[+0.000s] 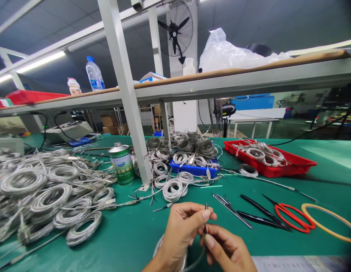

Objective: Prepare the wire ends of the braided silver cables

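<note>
Near the front edge of the green table, my left hand (182, 230) pinches the dark tip of a cable (198, 260) between thumb and fingers. Just below it, my right hand (225, 245) grips the same cable by a dark section, thumb against fingers. The cable runs down and left, grey and see-through, toward a coil partly hidden behind my left wrist. To the right of my hands lie metal tweezers (232, 209), black-handled pliers (263, 213) and red-handled scissors (291, 215).
Heaped coiled cables (50, 189) cover the left side. A green can (121, 166) stands beside a shelf post (130, 102). Behind my hands are a blue tray (192, 170) and a red tray (294, 172) holding coils. A yellow ring (328, 211) lies far right; a shelf (235, 81) spans overhead.
</note>
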`<state>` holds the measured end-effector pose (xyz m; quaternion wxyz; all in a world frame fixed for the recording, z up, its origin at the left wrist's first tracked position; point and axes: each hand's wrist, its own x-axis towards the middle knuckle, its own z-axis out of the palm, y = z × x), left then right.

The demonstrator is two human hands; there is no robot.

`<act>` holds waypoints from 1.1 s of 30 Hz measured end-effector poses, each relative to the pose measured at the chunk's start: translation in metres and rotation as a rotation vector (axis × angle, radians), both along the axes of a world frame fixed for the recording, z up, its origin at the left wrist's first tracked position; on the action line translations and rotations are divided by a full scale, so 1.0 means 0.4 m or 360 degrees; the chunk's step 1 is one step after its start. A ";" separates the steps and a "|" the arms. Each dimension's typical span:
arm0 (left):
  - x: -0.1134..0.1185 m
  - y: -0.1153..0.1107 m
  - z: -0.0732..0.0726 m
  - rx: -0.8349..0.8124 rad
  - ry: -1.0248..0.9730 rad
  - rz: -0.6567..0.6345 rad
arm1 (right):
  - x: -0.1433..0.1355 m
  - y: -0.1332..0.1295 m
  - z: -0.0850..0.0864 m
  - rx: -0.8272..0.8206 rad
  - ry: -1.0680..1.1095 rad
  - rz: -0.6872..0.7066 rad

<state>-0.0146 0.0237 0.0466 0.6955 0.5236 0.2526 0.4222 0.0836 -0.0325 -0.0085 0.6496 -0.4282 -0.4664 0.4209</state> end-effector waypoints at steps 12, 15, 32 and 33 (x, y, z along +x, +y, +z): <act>-0.001 -0.007 0.017 0.0179 0.0049 0.0136 | -0.001 0.007 -0.009 -0.0025 0.0013 -0.0063; -0.002 0.002 0.018 0.0201 0.0116 0.0108 | -0.001 0.012 -0.009 -0.0034 0.0079 -0.0045; -0.001 0.025 -0.002 0.0184 0.0398 -0.0069 | 0.019 0.031 -0.005 -0.0141 0.0270 -0.0178; 0.000 0.022 -0.001 0.0182 0.0377 -0.0056 | 0.018 0.031 -0.004 -0.0121 0.0287 -0.0158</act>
